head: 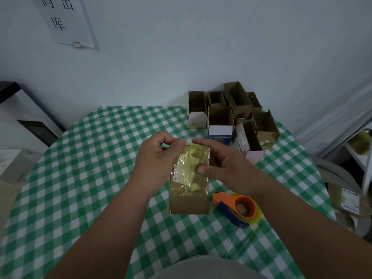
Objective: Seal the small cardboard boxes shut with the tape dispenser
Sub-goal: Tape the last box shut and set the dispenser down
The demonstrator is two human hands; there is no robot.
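Green checked tablecloth (pixel 84 178) covers the table. Paper sign (pixel 66 21) with black characters is stuck on the wall (pixel 201 47), upper left. Grey chair (pixel 338 176) sits at the right edge.

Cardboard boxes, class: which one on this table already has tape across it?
The cardboard box held in both hands, nearest the camera; yellowish tape covers its top. The open boxes behind stand untaped.

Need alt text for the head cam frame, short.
Both hands hold a small cardboard box covered in yellowish tape above a green checked tablecloth: left hand pinching at its far top edge, right hand gripping its side. An orange-and-blue tape dispenser lies beside it; open boxes stand behind.
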